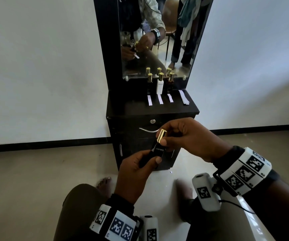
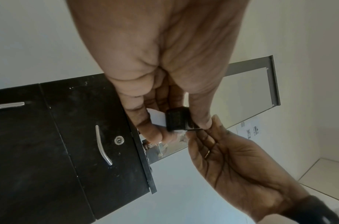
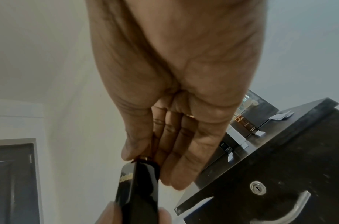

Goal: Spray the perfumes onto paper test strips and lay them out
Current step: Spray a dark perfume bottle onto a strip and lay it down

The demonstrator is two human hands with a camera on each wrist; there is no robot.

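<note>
Head view: my left hand (image 1: pixel 136 173) fingers grip the black perfume bottle (image 1: pixel 155 151) body in front of the tabletop (image 1: pixel 122 108); right hand (image 1: pixel 190 138) fingers pinch its gold cap (image 1: pixel 161 135). Glossy, rigid, probably slippery: hold the flat sides.

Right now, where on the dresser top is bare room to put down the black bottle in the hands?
Free: the left part of the dresser top, left of the three bottles, and the gap between the third laid strip and the stack of spare strips. Crowded: the middle, bottles behind with a strip before each.
</note>
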